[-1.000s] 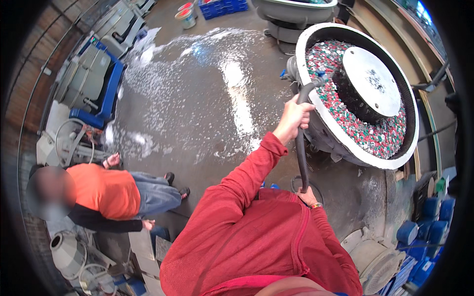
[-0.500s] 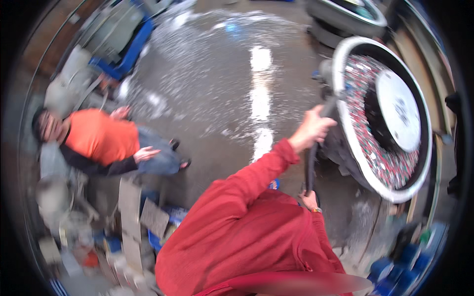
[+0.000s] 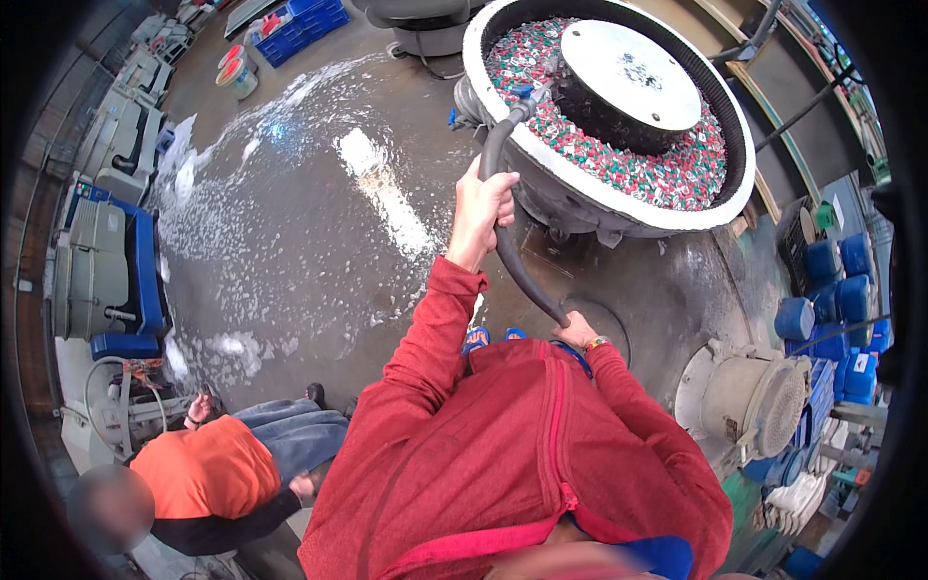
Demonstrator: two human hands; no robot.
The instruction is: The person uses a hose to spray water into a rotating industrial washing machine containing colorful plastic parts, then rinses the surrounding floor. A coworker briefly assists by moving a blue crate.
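Note:
My left hand (image 3: 481, 211) is closed round a thick dark hose (image 3: 522, 271), partway along its length. Lower down, close to my body, my right hand (image 3: 579, 332) grips the same hose. The hose curves upward to a nozzle with a blue valve handle (image 3: 523, 92), which lies over the rim of a large round tub (image 3: 527, 143). Inside the tub, small red, green and white pieces (image 3: 677, 174) fill a ring-shaped channel. A white round cover (image 3: 633, 75) caps the tub's dark centre.
A person in an orange top (image 3: 217, 464) is at lower left. White foam (image 3: 213, 164) spreads over the wet floor (image 3: 309, 222). Blue drums (image 3: 824, 261) and a beige ribbed machine (image 3: 739, 401) stand at right. Another round tub (image 3: 416, 14), buckets (image 3: 237, 77) and blue crates (image 3: 300, 29) are farther off.
The view has swung round, so the tub appears higher and farther left. Both hands still hold the hose, whose nozzle now shows at the tub's rim. The person in orange appears lower.

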